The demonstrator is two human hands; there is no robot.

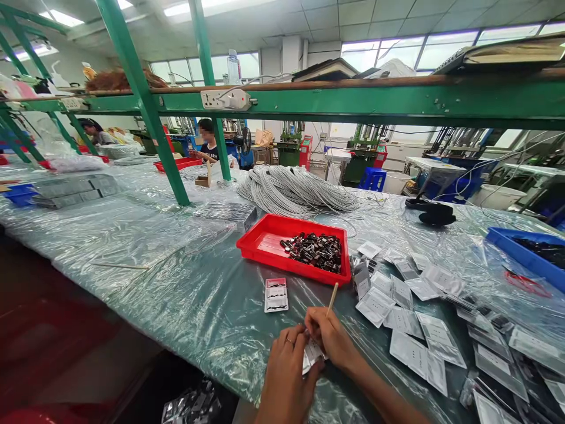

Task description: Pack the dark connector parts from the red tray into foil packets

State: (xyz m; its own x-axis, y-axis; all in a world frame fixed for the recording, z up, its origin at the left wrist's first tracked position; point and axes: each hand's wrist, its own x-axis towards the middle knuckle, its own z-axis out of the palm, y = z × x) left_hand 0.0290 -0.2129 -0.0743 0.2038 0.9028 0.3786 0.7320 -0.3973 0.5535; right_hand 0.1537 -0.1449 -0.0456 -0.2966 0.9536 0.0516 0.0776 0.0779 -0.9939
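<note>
My left hand [285,377] and my right hand [333,341] meet at the near edge of the plastic-covered table [176,282], both gripping a small clear packet [312,354]. A thin wooden stick [332,298] also stands up from my right hand's fingers. Just beyond lies a small filled packet [276,294]. A red tray [265,244] holds a heap of small dark parts [318,250]. To the right, several flat white packets [410,321] are strewn over the table.
A bundle of grey cables [291,188] lies behind the red tray. A blue tray [525,253] sits at the right. Green frame posts [145,112] and a shelf beam [353,100] cross overhead. Two other people [207,141] work far across the table.
</note>
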